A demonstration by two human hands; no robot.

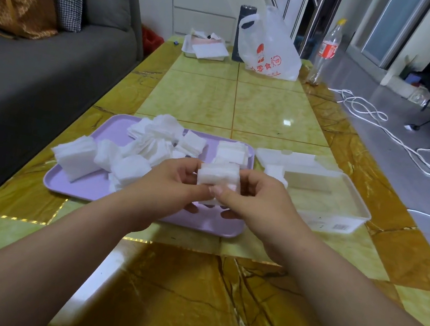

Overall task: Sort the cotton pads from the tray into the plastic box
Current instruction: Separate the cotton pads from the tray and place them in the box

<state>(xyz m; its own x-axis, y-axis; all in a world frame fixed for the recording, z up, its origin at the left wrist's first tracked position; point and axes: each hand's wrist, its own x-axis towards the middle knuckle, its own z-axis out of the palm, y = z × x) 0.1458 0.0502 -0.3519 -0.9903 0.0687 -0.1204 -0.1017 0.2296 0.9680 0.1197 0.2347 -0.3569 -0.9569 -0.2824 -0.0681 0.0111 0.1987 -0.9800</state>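
Observation:
A lilac tray lies on the table with several loose stacks of white cotton pads spread over it. My left hand and my right hand together grip one squared stack of cotton pads above the tray's right part, one hand on each side. To the right stands a clear plastic box with its lid folded open behind it. A few pads sit at the box's left end.
A white plastic bag, a dark flask, a clear bottle and a white dish of papers stand at the table's far end. A grey sofa runs along the left. White cable lies on the floor at right.

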